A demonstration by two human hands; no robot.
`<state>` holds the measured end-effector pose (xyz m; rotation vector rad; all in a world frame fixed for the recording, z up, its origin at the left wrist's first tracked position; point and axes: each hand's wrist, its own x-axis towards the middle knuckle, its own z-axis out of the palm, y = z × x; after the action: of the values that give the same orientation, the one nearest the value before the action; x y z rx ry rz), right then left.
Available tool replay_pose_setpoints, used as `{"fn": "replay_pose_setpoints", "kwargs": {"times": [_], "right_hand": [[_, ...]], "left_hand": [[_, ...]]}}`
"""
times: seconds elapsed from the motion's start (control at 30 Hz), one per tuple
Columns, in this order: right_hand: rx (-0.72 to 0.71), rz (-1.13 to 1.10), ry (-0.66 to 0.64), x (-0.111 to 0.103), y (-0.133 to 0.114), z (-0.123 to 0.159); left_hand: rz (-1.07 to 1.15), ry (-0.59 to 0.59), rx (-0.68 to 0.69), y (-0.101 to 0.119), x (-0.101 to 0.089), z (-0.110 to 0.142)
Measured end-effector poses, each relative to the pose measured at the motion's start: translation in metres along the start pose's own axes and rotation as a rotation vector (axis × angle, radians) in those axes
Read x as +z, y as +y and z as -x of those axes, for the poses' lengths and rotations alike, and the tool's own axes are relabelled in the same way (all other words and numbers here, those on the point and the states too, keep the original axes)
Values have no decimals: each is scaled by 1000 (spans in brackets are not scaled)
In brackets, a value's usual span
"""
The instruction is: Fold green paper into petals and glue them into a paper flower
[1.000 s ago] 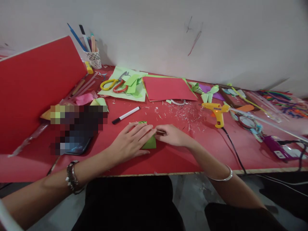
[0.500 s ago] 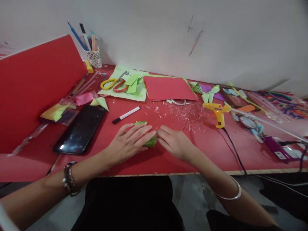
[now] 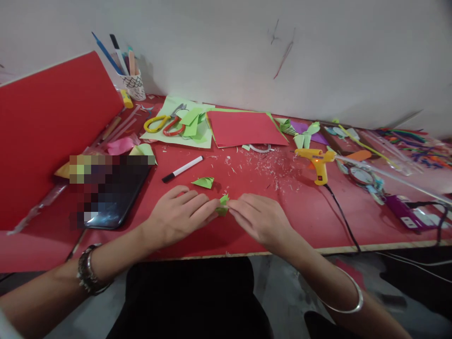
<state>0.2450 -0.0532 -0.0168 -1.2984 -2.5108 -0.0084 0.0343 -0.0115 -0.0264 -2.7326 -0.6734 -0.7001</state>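
Note:
A small piece of green paper (image 3: 222,207) is pinched between my two hands, low over the red table, and fingers cover much of it. My left hand (image 3: 183,212) is closed on its left side, thumb beneath and fingers on top. On the right side, my right hand (image 3: 263,219) grips the same paper with its fingertips. Just beyond the fingers lies a separate folded green paper piece (image 3: 205,182), pointed at its left end. A white marker with a black cap (image 3: 182,169) rests behind my left hand.
A yellow glue gun (image 3: 316,162) with its cord stands to the right. Behind are red sheets (image 3: 247,128), scissors (image 3: 157,123) and green scraps. A phone (image 3: 118,200) lies at left, near a tilted red board (image 3: 52,127). Paper bits (image 3: 263,167) are scattered mid-table.
My hands have come slightly nearer, and the green paper between them is now bunched up instead of lying flat. The folded green piece, formerly mostly under my left hand, now shows uncovered.

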Motion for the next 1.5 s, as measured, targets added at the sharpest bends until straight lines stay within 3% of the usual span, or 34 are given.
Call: {"fn": "replay_pose_setpoints", "kwargs": {"times": [0.23,0.47,0.6,0.87,1.07,1.37,1.5], "right_hand": [[-6,-145,-60,25,9,4],[-14,-64,-72,39,15,-2],[-14,-82,-110,43,14,-5],[35,-100,-217,38,11,-11],[-13,-180,-192,40,13,-8],[12,-432,-170,41,20,-10],[20,-413,-186,41,20,-11]], "left_hand": [[72,-138,130,-3,16,10],[91,-263,11,-4,37,7],[173,-278,-51,-5,39,2],[212,-442,-83,-3,38,-2],[316,-431,-150,-2,36,-3],[309,-397,-41,-10,37,-1],[331,-391,-58,-9,36,0]]}}
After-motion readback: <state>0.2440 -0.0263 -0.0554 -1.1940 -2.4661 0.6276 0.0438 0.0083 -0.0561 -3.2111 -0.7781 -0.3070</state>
